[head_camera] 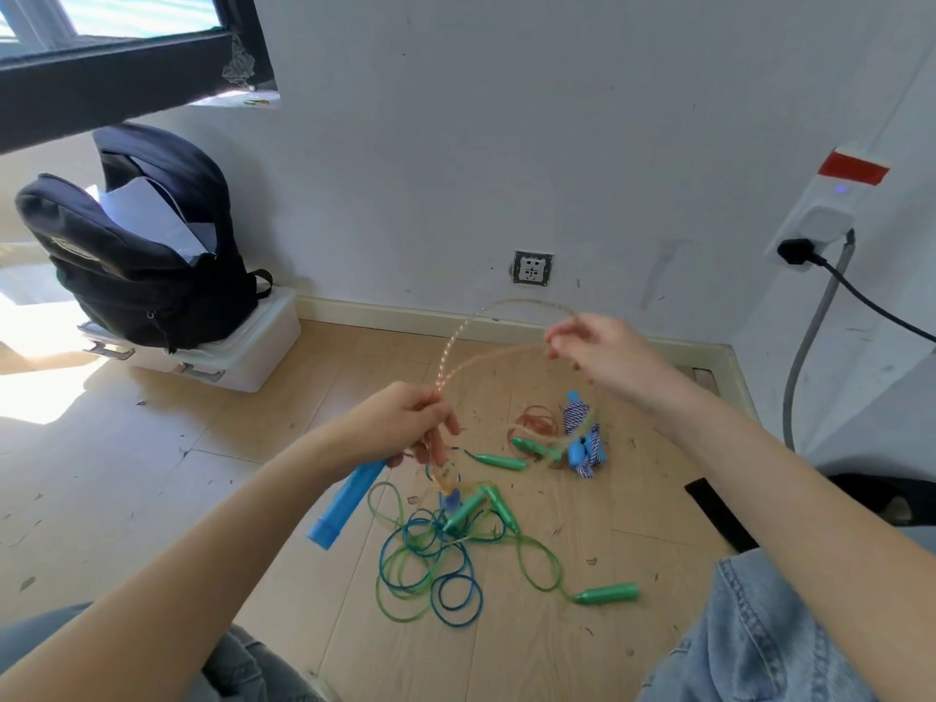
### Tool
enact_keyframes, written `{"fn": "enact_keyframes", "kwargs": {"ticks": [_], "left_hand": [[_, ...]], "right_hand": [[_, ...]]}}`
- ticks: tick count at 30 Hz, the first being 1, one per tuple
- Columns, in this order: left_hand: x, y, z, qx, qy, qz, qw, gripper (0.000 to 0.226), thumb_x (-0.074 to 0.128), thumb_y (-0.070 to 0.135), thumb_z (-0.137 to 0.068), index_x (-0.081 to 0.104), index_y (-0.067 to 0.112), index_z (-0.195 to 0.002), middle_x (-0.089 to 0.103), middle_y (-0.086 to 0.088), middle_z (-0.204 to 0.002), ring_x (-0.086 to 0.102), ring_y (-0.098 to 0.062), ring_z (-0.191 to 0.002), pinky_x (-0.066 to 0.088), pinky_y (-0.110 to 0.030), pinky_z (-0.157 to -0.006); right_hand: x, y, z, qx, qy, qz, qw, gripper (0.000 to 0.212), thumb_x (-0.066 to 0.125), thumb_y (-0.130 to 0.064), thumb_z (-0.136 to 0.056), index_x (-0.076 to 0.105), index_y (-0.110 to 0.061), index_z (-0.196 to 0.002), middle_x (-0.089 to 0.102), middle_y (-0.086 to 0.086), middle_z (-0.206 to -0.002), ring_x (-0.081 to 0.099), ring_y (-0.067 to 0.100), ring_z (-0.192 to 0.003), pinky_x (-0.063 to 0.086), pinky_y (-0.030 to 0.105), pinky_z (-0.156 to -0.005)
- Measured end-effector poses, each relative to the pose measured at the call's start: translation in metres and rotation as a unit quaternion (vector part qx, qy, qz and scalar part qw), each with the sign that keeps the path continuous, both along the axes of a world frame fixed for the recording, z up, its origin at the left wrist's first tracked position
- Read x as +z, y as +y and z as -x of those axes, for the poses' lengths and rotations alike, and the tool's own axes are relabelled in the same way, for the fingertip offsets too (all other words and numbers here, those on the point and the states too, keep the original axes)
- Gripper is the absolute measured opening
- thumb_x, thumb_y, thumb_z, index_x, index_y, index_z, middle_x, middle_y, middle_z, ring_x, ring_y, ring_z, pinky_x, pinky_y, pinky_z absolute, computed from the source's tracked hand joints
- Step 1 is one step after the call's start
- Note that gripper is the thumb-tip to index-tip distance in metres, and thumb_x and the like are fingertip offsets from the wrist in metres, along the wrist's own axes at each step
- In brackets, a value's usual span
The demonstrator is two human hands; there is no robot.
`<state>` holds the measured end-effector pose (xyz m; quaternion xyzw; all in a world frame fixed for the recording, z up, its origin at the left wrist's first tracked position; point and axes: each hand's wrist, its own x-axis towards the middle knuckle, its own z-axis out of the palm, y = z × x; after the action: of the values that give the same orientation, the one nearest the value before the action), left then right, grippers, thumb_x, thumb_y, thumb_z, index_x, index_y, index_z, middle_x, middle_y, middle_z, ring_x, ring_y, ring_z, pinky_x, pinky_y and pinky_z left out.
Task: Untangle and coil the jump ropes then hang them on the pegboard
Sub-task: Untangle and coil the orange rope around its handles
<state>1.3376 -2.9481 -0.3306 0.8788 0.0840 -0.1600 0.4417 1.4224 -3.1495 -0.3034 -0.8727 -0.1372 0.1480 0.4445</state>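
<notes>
Clear rope [458, 342]: looped between my left hand [413, 423], gripping with blue handle [347, 499], and pinching right hand [602, 354].

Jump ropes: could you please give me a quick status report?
Left hand grips clear rope and blue handle. Right hand pinches the same loop. Green and blue ropes tangled on floor. No pegboard in view.
</notes>
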Motion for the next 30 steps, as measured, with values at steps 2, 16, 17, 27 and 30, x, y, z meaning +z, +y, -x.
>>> {"fn": "enact_keyframes", "kwargs": {"ticks": [2, 16, 17, 27, 30], "left_hand": [[0.010, -0.002, 0.002, 0.027, -0.027, 0.095, 0.995, 0.027, 0.039, 0.022, -0.099, 0.061, 0.013, -0.086, 0.064, 0.004, -0.056, 0.053, -0.003, -0.048, 0.037, -0.015, -0.038], [0.026, -0.009, 0.005, 0.110, -0.083, 0.295, 0.946, 0.026, 0.038, 0.022, -0.099, 0.058, 0.010, -0.086, 0.069, -0.004, -0.068, 0.063, -0.011, -0.057, 0.039, -0.015, -0.042], [0.026, -0.009, 0.005, 0.113, -0.082, 0.296, 0.945, 0.027, 0.038, 0.022, -0.099, 0.058, 0.010, -0.086, 0.069, -0.003, -0.067, 0.063, -0.011, -0.057, 0.039, -0.015, -0.043], [0.019, -0.013, 0.000, 0.102, -0.082, 0.120, 0.984, 0.029, 0.038, 0.020, -0.098, 0.057, 0.016, -0.077, 0.049, 0.009, -0.043, 0.046, -0.002, -0.040, 0.030, -0.013, -0.036], [0.019, 0.001, -0.004, 0.185, -0.095, 0.138, 0.968, 0.029, 0.038, 0.018, -0.098, 0.056, 0.014, -0.076, 0.040, 0.011, -0.039, 0.035, -0.002, -0.033, 0.025, -0.013, -0.033]], "right_hand": [[-0.011, 0.000, 0.003, 0.024, -0.016, 0.200, 0.979, 0.054, 0.054, -0.026, -0.092, 0.033, -0.013, -0.140, 0.038, 0.008, -0.144, 0.038, 0.025, -0.130, 0.037, 0.036, -0.104], [-0.013, 0.019, 0.029, 0.240, 0.083, -0.056, 0.966, 0.011, 0.068, -0.022, -0.083, 0.071, -0.012, -0.085, 0.069, -0.002, -0.074, 0.061, 0.004, -0.068, 0.047, 0.021, -0.061], [-0.013, 0.018, 0.027, 0.220, 0.079, -0.059, 0.970, 0.011, 0.068, -0.020, -0.083, 0.072, -0.010, -0.083, 0.070, -0.001, -0.072, 0.061, 0.006, -0.066, 0.046, 0.022, -0.059], [-0.010, 0.012, 0.019, 0.132, 0.194, -0.088, 0.968, 0.020, 0.053, -0.019, -0.093, 0.060, -0.007, -0.080, 0.041, -0.006, -0.046, 0.043, 0.010, -0.041, 0.040, 0.018, -0.043], [-0.009, 0.003, 0.013, 0.208, 0.100, 0.118, 0.966, 0.022, 0.062, -0.033, -0.086, 0.066, -0.012, -0.081, 0.052, -0.004, -0.057, 0.043, 0.008, -0.043, 0.035, 0.017, -0.044]]}}
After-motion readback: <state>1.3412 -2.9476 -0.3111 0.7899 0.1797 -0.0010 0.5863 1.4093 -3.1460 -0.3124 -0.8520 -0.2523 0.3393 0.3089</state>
